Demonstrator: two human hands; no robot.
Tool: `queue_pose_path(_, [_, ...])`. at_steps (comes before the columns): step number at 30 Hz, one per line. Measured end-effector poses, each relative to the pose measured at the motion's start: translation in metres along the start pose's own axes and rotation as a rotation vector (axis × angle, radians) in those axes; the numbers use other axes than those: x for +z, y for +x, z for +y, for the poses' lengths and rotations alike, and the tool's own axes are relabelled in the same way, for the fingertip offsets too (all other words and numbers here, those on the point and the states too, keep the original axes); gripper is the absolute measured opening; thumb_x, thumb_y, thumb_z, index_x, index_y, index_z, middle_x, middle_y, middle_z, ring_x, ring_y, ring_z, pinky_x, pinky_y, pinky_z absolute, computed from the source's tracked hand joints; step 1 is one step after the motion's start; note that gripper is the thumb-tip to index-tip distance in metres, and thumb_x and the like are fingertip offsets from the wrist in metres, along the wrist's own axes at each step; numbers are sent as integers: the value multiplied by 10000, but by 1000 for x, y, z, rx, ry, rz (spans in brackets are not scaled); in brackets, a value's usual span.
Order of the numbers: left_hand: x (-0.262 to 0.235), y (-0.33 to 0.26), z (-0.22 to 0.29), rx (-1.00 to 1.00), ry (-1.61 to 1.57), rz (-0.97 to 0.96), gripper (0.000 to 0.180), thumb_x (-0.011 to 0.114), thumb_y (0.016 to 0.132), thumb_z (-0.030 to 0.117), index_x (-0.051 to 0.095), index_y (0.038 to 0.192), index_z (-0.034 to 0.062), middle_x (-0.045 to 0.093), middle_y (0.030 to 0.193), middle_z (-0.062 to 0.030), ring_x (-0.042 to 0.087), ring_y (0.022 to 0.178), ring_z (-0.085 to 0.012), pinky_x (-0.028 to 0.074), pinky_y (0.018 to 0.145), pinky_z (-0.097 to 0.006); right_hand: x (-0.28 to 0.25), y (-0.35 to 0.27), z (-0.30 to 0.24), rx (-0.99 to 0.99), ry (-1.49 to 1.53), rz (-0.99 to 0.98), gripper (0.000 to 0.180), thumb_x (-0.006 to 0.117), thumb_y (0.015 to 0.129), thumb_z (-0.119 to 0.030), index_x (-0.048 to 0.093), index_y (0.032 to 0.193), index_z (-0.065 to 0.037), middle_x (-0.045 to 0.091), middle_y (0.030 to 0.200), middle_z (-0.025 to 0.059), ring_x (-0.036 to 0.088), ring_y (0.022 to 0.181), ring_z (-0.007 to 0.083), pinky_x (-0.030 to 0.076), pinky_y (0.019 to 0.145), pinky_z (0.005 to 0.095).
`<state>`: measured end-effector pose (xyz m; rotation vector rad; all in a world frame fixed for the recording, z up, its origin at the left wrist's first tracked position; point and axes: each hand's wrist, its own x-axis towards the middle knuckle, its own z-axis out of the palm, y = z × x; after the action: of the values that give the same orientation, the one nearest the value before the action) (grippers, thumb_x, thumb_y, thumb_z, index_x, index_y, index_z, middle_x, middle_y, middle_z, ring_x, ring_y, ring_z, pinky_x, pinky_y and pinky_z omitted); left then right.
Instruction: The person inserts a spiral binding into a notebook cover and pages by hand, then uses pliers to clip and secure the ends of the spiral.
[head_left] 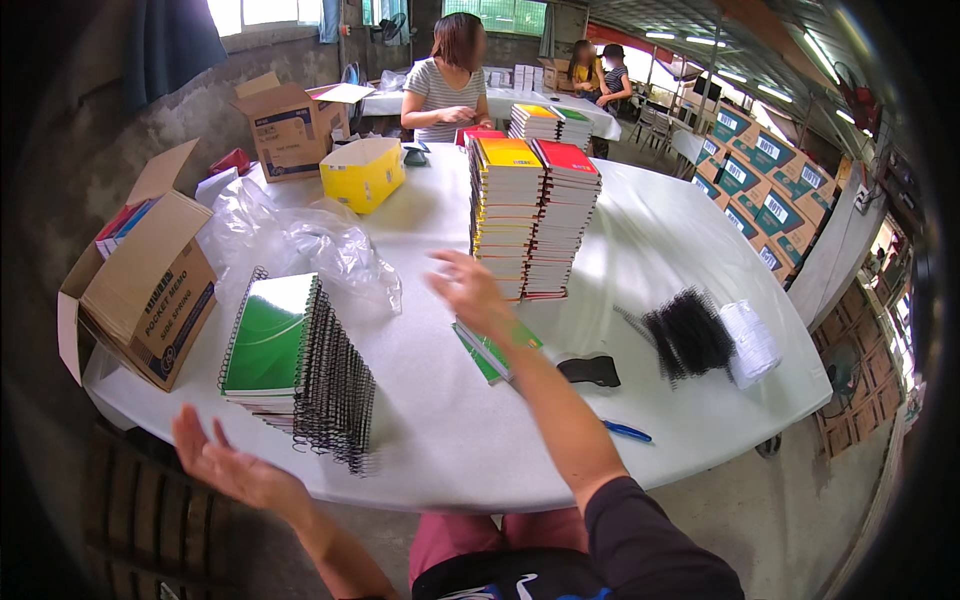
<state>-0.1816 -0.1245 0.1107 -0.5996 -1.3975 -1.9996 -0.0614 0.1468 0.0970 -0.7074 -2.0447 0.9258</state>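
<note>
Left hand (228,462): raised off the near-left edge of the white table (440,440), palm up, fingers spread and empty. It sits just below and left of the stack of green spiral notebooks (290,362), apart from it. That stack leans, its black wire bindings facing right.

Right hand (470,292): stretched forward over the table middle, blurred, fingers loosely open and holding nothing. Directly beneath and just nearer the person lies a single green notebook (492,350), flat, its long axis running diagonally from upper left to lower right. The hand hovers above its far end; whether it touches cannot be told. This hand is clearly the nearer of the two to the single notebook.

Beyond the right hand: two tall stacks of notebooks (533,215), yellow cover and red cover on top, standing just past the fingertips.

Further right: a black tool (590,371), a blue pen (627,431), and a bundle of black wire coils (688,333) beside a white roll (752,342).
</note>
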Motion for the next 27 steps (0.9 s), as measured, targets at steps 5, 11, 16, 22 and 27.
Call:
queue_pose_path(5, [6, -42, 44, 305, -165, 31, 443, 355, 956, 328, 345, 1259, 5, 436, 1258, -169, 397, 1229, -300, 338, 1013, -435, -73, -65, 112, 497, -484, -86, 709, 707, 734, -486, 525, 1242, -27, 619, 1116, 194, 599, 1028, 316, 466, 883, 374])
queue_pose_path(11, [29, -86, 55, 355, -348, -529, 358, 521, 875, 229, 403, 1138, 17, 430, 1095, -170, 452, 1050, -305, 403, 918, -428, -80, -62, 113, 541, -486, -144, 721, 762, 679, -476, 563, 1169, 14, 641, 1067, 188, 617, 989, 315, 477, 851, 377])
queue_pose_path(16, [43, -122, 54, 0, -265, -871, 430, 670, 766, 59, 476, 1147, 7, 513, 1096, -171, 496, 1021, -293, 433, 855, -404, -80, -69, 90, 435, -608, 50, 554, 779, 685, -390, 564, 1041, -25, 654, 972, 175, 630, 919, 313, 481, 809, 396])
queue_pose_path(22, [50, -146, 42, 44, 31, -951, 633, 646, 818, 106, 325, 1356, 14, 300, 1371, -199, 333, 1261, -338, 359, 972, -444, -86, -122, 15, 241, -115, 96, 362, 769, 726, -123, 471, 920, -50, 632, 764, 109, 610, 688, 190, 468, 626, 309])
queue_pose_path(27, [62, -171, 53, -197, -80, -905, 578, 641, 850, 145, 361, 1334, -3, 405, 1306, -202, 418, 1200, -309, 383, 947, -401, -75, -190, 20, 205, 541, 198, 340, 759, 761, -73, 473, 944, -77, 605, 838, 6, 541, 745, 76, 443, 667, 239])
